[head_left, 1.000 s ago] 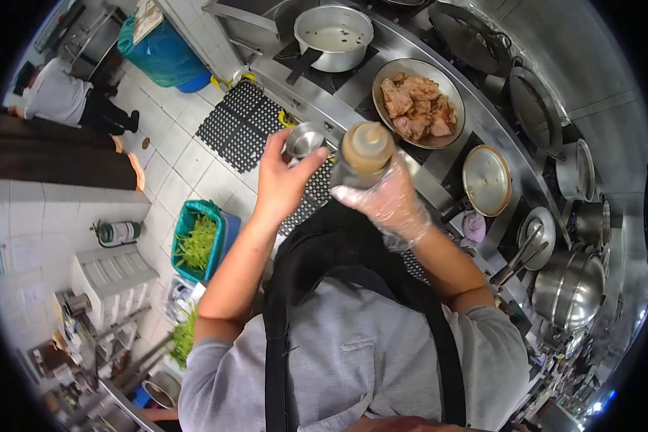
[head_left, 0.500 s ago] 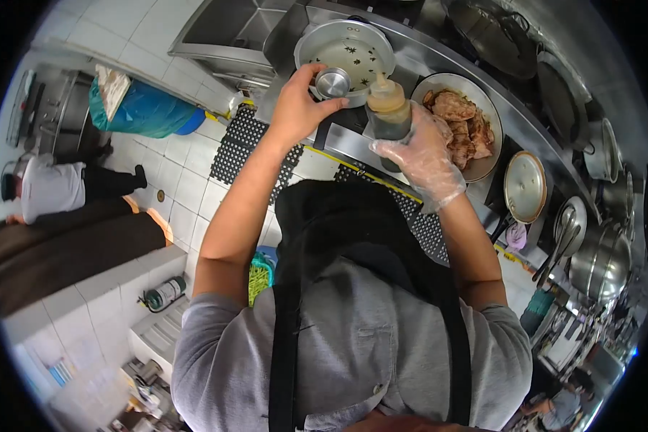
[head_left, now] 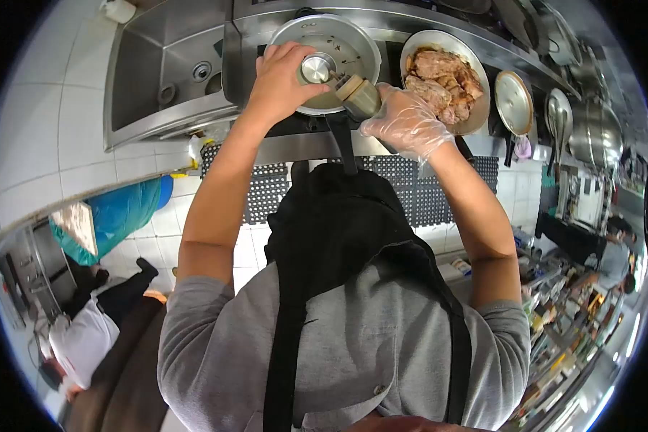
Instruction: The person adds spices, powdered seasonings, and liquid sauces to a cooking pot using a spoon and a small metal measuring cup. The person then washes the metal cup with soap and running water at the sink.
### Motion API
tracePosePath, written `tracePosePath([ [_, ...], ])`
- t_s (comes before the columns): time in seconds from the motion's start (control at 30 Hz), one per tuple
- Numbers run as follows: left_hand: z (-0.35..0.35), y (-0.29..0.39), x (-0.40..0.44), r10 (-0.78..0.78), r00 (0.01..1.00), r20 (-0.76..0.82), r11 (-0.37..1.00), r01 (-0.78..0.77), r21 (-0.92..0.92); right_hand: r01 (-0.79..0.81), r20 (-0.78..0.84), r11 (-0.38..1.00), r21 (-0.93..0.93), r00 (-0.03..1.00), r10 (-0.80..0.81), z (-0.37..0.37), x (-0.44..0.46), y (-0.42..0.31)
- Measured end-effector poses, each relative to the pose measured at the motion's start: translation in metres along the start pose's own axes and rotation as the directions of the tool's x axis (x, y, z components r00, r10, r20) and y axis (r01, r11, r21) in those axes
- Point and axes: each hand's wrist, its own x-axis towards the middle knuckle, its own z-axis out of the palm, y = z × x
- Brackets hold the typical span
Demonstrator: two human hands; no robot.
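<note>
Bare, my left hand (head_left: 282, 81) grips a small round metal cup (head_left: 316, 69) between thumb and fingers, over the large metal pot (head_left: 371, 57). The pot contains liquid with small dark pieces afloat. My right hand (head_left: 408, 124), in a clear plastic glove, is closed around a squeeze bottle (head_left: 360, 98) with a tan cap. The bottle is tipped to the left, its nozzle at the cup's rim; whether liquid is flowing I cannot tell. Right of the bottle, a pale pan (head_left: 481, 119) holds several browned pieces of meat (head_left: 443, 75).
A steel sink (head_left: 187, 57) lies left of the stove. A lidded pan (head_left: 514, 104) and metal utensils (head_left: 557, 122) are on the right. The pot's dark handle (head_left: 342, 140) juts toward me. A person (head_left: 86, 338) is at the lower left; another person (head_left: 612, 259) is far right.
The squeeze bottle has gone from upright to tipped left, with its nozzle now at the cup. The camera view has turned, showing more of the sink.
</note>
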Motion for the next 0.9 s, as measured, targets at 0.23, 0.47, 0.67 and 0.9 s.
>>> tracePosePath([
  [0.23,0.004,-0.027,0.011,0.086,0.988,0.132,0.996,-0.089,0.018,-0.159,0.014,0.976,-0.146,0.987,0.163,0.001,0.007,-0.036],
  [0.47,0.006,-0.043,0.013,0.094,0.985,0.146,0.996,-0.094,-0.005,-0.204,-0.013,0.948,-0.244,0.978,0.207,-0.003,0.014,-0.055],
  [0.67,0.005,-0.043,0.013,0.077,0.981,0.179,0.997,-0.075,-0.015,-0.178,-0.009,0.927,-0.331,0.983,0.185,-0.013,0.015,-0.069],
  [0.9,0.013,-0.045,0.016,0.056,0.985,0.163,0.998,-0.054,-0.017,-0.167,0.006,0.91,-0.379,0.983,0.183,-0.02,0.025,-0.062],
])
